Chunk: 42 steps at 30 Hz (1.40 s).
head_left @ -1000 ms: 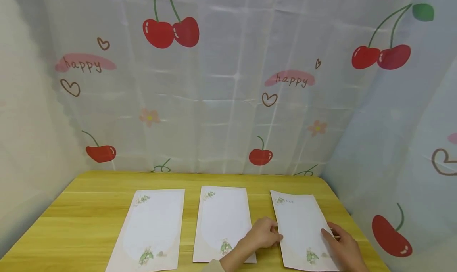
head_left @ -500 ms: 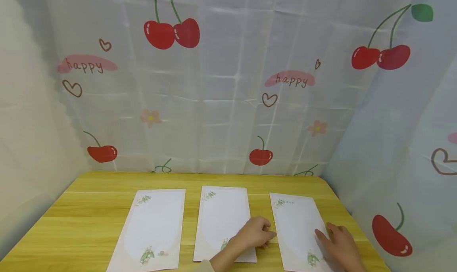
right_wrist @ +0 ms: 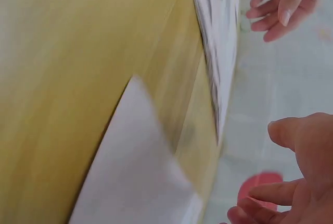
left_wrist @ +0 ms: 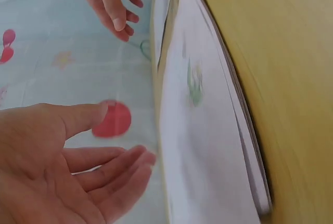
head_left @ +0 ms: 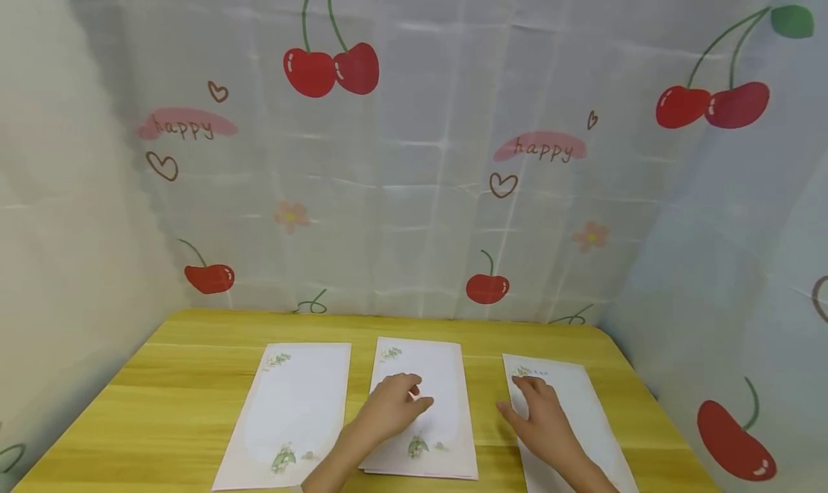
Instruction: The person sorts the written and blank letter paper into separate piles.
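Note:
My left hand (head_left: 394,407) hovers over the middle stack of letter paper (head_left: 446,435), fingers relaxed and holding nothing. Several layered edges of that stack (left_wrist: 203,146) show in the left wrist view. Toward the right, my right hand (head_left: 545,421) is above the left edge of a pale printed sheet (head_left: 598,428), thumb and fingers spread apart with nothing between them. That sheet (right_wrist: 135,166) lies flat on the table in the right wrist view. Each page has a pale pink border and green plant prints; a short line of small characters tops the right one.
Another letter paper (head_left: 297,399) with the same print lies to the left. All rest on a yellow wood-grain table (head_left: 162,399). Behind it hangs a cherry-patterned curtain (head_left: 414,227), with more of it along the right side.
Both hands have let go of the right sheet, which now lies flatter. My left hand moved left over the middle stack; my right hand moved left and farther forward. The head view turned slightly left.

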{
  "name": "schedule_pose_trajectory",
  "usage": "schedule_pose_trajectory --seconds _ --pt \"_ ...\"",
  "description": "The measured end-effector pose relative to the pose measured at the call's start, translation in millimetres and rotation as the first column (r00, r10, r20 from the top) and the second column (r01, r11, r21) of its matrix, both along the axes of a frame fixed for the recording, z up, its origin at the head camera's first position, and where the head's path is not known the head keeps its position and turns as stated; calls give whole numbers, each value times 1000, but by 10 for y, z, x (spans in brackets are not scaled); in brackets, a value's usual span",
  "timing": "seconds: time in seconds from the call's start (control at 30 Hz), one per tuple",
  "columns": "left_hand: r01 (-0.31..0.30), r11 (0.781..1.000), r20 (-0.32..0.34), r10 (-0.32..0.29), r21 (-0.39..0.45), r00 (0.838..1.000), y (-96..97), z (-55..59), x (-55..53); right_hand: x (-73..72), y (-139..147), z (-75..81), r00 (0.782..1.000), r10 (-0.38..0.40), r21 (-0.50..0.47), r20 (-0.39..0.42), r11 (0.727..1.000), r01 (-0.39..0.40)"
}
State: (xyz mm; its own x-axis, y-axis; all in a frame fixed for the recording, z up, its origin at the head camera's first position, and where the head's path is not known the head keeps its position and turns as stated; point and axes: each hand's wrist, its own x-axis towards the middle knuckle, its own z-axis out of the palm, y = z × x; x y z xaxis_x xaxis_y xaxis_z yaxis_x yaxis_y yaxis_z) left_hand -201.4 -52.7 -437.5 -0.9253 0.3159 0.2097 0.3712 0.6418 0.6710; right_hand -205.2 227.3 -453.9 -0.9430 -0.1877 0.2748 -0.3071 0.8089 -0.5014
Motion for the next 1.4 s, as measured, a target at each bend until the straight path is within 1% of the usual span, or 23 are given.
schedule_pose_trajectory --seconds 0.07,0.13,0.2,0.27,0.33,0.4,0.5,0.63,0.77,1.0,1.23,1.4 --pt "-63 997 -29 62 -38 998 -154 3 39 0 -145 -5 999 36 -4 -4 999 -36" --pt "-132 987 -54 128 -86 990 -288 -4 75 0 -269 -7 997 64 -15 35 998 -64" --pt "-198 971 -70 190 -132 979 -388 -34 100 -9 -370 -25 993 89 -31 72 996 -87" --pt "-243 953 -77 233 -178 969 -457 -70 127 -13 -453 -42 987 107 -46 117 994 -102" --pt "-265 939 -82 252 -221 964 -500 -112 158 -15 -520 -69 982 119 -48 150 992 -113" --pt "-269 932 -82 256 -244 963 -528 -165 185 -8 -573 -105 976 130 -36 175 991 -125" --pt "-263 929 -75 252 -259 965 -520 -242 199 18 -602 -159 968 142 3 205 989 -146" --pt "-265 928 -69 256 -261 964 -500 -296 198 45 -622 -205 961 159 7 228 986 -165" --pt "-261 930 -82 249 -259 965 -478 -296 189 48 -636 -210 968 149 0 204 988 -152" --pt "-254 934 -73 244 -250 967 -451 -271 176 44 -675 -211 975 145 44 166 987 -155" --pt "-242 936 -71 232 -256 970 -457 -280 179 73 -705 -214 977 132 64 166 987 -144" --pt "-236 938 -71 226 -253 972 -458 -280 190 97 -734 -193 977 120 36 177 991 -129"
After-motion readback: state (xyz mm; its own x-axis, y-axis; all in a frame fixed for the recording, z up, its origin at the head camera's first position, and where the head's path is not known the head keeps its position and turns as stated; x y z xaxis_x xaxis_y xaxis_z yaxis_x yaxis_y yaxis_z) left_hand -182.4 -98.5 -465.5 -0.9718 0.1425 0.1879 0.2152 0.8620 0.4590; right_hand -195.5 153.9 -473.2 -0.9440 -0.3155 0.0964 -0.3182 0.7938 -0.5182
